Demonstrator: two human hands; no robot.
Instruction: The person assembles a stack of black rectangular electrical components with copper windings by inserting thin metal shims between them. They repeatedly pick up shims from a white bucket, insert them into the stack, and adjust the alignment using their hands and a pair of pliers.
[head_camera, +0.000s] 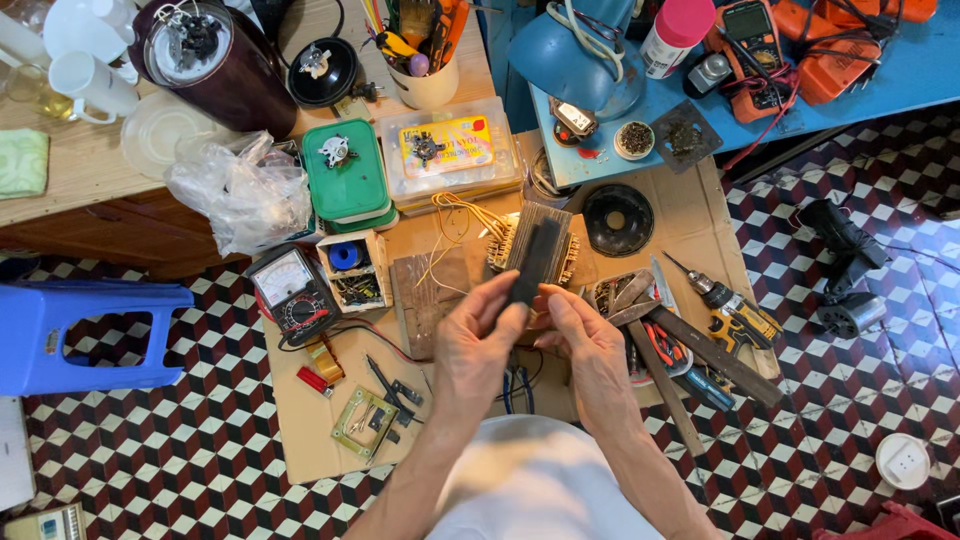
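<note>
The person sits over a sheet of cardboard (320, 420) spread on a floor of red, black and white tiles, and both hands meet above its middle. The left hand (478, 345) and the right hand (585, 345) close together on a flat dark strip (535, 262), the left fingers pinching its lower end while the right fingertips touch it just beside them; the strip rises tilted away from the hands. Right behind the strip lies a transformer core (535, 245) with copper windings at its sides, resting on a wooden board (425, 300) near the cardboard's far edge, with thin yellow wires (455, 225) looping from it. Toward the cardboard's left edge sits an analogue multimeter (290, 290), and next to it a small open box (352, 268) holding a blue roll. Near the cardboard's near-left corner lies a small metal frame (362, 422). At the right edge a yellow and black cordless drill (735, 312) lies beside wooden-handled tools (690, 360). A black round disc (617, 220) sits near the far-right corner. Beyond the far edge stand a green lidded box (345, 170), a clear plastic box (445, 145) and a crumpled plastic bag (240, 190). A blue plastic stool (80, 320) stands on the tiles, well apart to the left.
</note>
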